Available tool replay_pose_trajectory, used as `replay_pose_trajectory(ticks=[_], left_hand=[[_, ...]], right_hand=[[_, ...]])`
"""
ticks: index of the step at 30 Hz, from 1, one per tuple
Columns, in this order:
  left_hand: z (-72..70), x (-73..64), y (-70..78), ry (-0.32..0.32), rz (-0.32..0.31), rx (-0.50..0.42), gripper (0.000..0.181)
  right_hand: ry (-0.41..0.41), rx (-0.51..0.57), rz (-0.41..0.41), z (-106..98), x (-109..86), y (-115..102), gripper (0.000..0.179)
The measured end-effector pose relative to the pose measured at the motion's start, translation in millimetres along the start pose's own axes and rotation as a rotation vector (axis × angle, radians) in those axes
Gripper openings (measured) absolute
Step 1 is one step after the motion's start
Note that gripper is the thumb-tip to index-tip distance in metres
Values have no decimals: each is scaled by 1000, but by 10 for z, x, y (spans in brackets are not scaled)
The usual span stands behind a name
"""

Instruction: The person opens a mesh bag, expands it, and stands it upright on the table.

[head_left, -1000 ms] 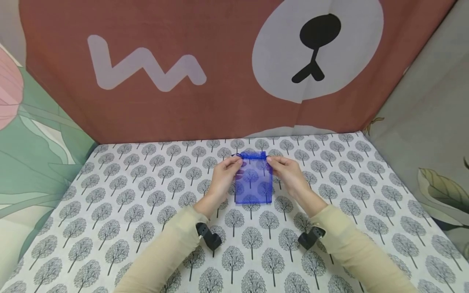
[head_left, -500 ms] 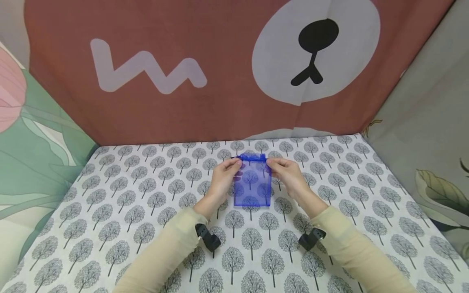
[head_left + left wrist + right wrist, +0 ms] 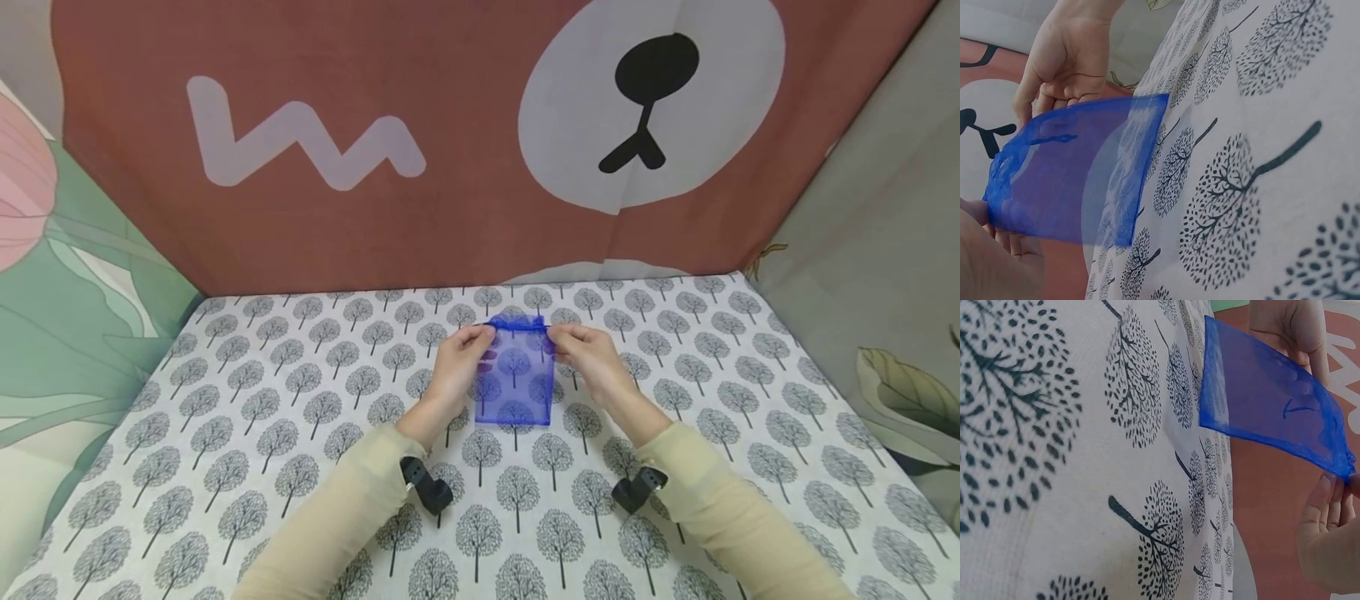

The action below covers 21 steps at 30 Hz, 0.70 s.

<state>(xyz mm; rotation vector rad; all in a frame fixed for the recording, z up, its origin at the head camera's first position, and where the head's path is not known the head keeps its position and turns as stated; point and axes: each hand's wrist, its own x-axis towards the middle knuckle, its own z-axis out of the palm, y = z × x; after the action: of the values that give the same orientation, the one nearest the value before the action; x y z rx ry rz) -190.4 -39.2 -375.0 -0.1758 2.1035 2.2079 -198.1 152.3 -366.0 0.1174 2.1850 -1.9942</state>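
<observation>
A sheer blue drawstring pouch [image 3: 514, 383] hangs between both hands, its gathered neck uppermost. My left hand [image 3: 455, 367] pinches the left end of the neck between thumb and fingers, and my right hand [image 3: 594, 357] pinches the right end. Through the mesh, in the left wrist view, a short cord shows on the far side of the pouch [image 3: 1091, 175]. No contents show through the fabric. From the right wrist, the pouch [image 3: 1266, 394] slants with its flat bottom edge close to the cloth.
A white cloth with printed trees [image 3: 262, 467] covers the table. Behind it rises a reddish-brown curtain [image 3: 450, 233] with a bear face. Patterned drapes close off the left side [image 3: 82, 317] and right side [image 3: 862, 250]. Each wrist wears a small black camera.
The pouch's lower edge has swung slightly toward me and to the left. The cord loop beside my left fingers has drawn out straighter. Both hands stay nearly in place.
</observation>
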Motion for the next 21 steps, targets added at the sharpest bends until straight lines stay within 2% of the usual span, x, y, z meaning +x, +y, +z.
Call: replay_pose_trajectory(ticks=[6,10,21], left_hand=[[-4,-16,2,-18,-19,2,28],[-6,-23,17,-25,-6,2,27],[-33,-14,45,27,-20,-98,26]], right_hand=[[29,-5,2,10,-15,13,31],[48,-12,-5,28,-13,5,28],[112,76,6,67,10,-30,20]])
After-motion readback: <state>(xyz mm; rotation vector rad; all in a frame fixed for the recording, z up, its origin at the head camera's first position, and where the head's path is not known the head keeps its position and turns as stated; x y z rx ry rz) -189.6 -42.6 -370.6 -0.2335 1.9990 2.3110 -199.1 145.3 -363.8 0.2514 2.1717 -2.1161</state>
